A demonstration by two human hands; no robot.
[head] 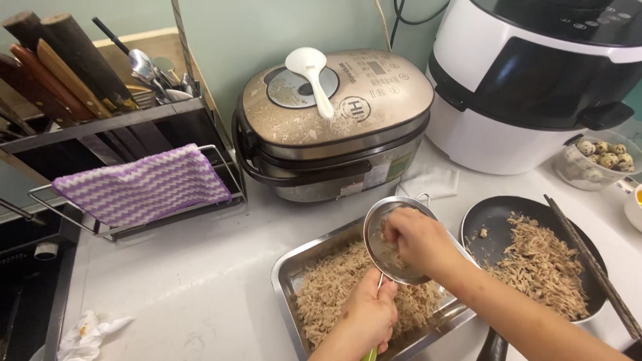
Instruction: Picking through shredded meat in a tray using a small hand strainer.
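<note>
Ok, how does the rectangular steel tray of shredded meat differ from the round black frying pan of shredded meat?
The rectangular steel tray is shiny and straight-sided; the round black frying pan is dark and shallow. The tray's shreds look paler and finer, the pan's browner and chunkier. Dark chopsticks rest across the pan; a round metal sieve is over the tray. Both sit on the white counter.

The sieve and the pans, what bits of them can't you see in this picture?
- Head view: the sieve mesh is partly covered by the right hand.
- Its handle is hidden inside the left hand.
- The steel tray is cut off by the bottom edge.
- The black frying pan handle runs off the bottom edge, and the right forearm covers part of the rim.
</note>
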